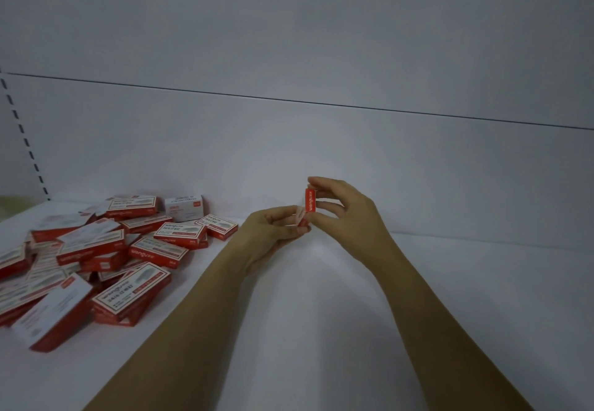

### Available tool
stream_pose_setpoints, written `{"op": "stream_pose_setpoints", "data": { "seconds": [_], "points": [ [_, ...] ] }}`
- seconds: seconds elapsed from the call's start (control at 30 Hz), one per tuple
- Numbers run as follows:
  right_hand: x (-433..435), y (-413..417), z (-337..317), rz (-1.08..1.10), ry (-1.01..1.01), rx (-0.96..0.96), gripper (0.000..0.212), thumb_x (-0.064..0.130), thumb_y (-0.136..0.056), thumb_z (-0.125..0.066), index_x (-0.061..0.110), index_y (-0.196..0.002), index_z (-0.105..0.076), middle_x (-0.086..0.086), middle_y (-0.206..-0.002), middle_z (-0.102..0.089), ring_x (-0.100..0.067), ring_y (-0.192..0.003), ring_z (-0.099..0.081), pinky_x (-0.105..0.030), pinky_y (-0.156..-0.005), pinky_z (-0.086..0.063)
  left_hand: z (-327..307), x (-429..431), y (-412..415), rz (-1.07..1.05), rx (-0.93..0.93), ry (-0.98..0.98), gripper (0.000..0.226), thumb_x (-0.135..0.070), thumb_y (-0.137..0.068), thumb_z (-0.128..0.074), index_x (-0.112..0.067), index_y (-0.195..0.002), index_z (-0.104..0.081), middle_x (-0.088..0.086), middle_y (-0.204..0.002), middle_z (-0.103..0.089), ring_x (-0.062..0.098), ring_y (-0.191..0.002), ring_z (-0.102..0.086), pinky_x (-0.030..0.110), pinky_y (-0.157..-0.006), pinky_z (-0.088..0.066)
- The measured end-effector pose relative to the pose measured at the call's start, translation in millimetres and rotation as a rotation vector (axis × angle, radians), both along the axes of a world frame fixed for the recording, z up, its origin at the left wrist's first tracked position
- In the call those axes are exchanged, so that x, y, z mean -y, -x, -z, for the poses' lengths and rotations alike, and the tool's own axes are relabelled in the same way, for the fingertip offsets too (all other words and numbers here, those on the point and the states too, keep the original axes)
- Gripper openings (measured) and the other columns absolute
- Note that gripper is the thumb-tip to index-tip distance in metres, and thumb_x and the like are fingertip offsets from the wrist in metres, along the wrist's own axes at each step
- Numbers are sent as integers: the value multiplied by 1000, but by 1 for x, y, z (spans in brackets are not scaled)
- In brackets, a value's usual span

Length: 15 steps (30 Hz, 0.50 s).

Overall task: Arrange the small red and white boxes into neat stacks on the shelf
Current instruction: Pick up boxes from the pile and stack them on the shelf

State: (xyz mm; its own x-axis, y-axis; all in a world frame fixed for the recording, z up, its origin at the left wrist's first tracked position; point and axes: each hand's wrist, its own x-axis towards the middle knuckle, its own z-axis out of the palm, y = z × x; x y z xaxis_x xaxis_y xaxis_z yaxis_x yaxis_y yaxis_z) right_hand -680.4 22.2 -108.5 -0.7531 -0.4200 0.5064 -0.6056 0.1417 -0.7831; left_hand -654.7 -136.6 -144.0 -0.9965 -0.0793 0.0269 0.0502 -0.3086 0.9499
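Small red and white box [310,205] is up off the shelf [353,314], stood on end, well to the right of the pile of boxes [96,256], and both hands are on it. The right hand [348,214] has its grip pinched on the upper end, fingers curled round the red edge. The left hand [273,232] pinches the lower end, where a pale flap shows. The pile lies jumbled, boxes tilted and overlapping. A white-faced box [184,207] stands at the pile's far edge.
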Motion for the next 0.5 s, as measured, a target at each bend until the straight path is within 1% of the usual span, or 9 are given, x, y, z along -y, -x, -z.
{"op": "stream_pose_setpoints", "data": {
  "seconds": [0.07, 0.13, 0.2, 0.23, 0.3, 0.37, 0.4, 0.43, 0.5],
  "points": [
    [-7, 5, 0, 22, 6, 9, 48, 1, -79, -68, 24, -120, -58, 8, -116, -59, 3, -103, -59, -8, -84, -48, -2, 3, -1, -65, -34, 17, 41, 19, -76, -60, -2, -110, -63, 9, -91, -74, 15, -82, -71, 23, -80, -57],
    [-14, 11, 2, 64, -15, 35, 46, 0, -81, -67, 20, -121, -58, 3, -119, -60, 0, -104, -60, -8, -84, -48, -3, 5, 0, -133, -89, 104, 43, 17, -74, -65, -4, -111, -63, 8, -95, -73, 17, -86, -70, 24, -81, -57],
    [-18, 15, 6, 114, -68, 70, 45, 1, -81, -66, 16, -122, -58, 1, -120, -62, -5, -104, -61, -9, -83, -49, -5, 6, -1, -181, -146, 225, 43, 11, -71, -71, -10, -108, -65, 9, -99, -72, 22, -92, -69, 30, -86, -55],
    [-19, 17, 8, 127, -90, 94, 44, 1, -81, -66, 15, -122, -58, 0, -119, -62, -8, -104, -61, -12, -84, -50, -6, 5, -2, -196, -166, 272, 42, 9, -70, -74, -13, -105, -66, 9, -99, -72, 23, -92, -69, 31, -86, -54],
    [-20, 19, 12, 121, -97, 152, 45, 0, -80, -67, 13, -122, -58, -2, -118, -63, -13, -104, -63, -22, -88, -51, -9, 3, -4, -217, -193, 335, 40, 6, -69, -76, -16, -101, -66, 8, -97, -72, 20, -86, -70, 27, -82, -56],
    [-21, 20, 14, 111, -90, 182, 45, -1, -80, -67, 13, -122, -58, -3, -117, -64, -15, -102, -64, -29, -90, -52, -12, 1, -5, -223, -210, 373, 41, 7, -68, -76, -12, -102, -65, 7, -95, -72, 16, -80, -70, 22, -76, -56],
    [-21, 20, 14, 114, -88, 180, 46, -1, -79, -68, 14, -121, -58, -3, -117, -65, -15, -102, -64, -30, -90, -52, -12, 0, -6, -225, -210, 389, 41, 8, -68, -76, -11, -103, -65, 7, -94, -71, 14, -78, -70, 20, -74, -56],
    [-21, 20, 14, 120, -80, 170, 46, -1, -79, -68, 14, -121, -59, -2, -117, -64, -14, -101, -64, -29, -89, -52, -13, -1, -6, -230, -206, 409, 42, 8, -68, -76, -11, -103, -64, 6, -93, -71, 13, -77, -70, 20, -72, -56],
    [-19, 17, 12, 145, -50, 123, 43, -2, -78, -68, 15, -116, -60, 1, -113, -63, -10, -98, -63, -19, -83, -52, -13, -1, -6, -264, -213, 470, 43, 9, -68, -76, -13, -103, -63, 5, -94, -71, 15, -79, -70, 21, -71, -57]
  ]
}}
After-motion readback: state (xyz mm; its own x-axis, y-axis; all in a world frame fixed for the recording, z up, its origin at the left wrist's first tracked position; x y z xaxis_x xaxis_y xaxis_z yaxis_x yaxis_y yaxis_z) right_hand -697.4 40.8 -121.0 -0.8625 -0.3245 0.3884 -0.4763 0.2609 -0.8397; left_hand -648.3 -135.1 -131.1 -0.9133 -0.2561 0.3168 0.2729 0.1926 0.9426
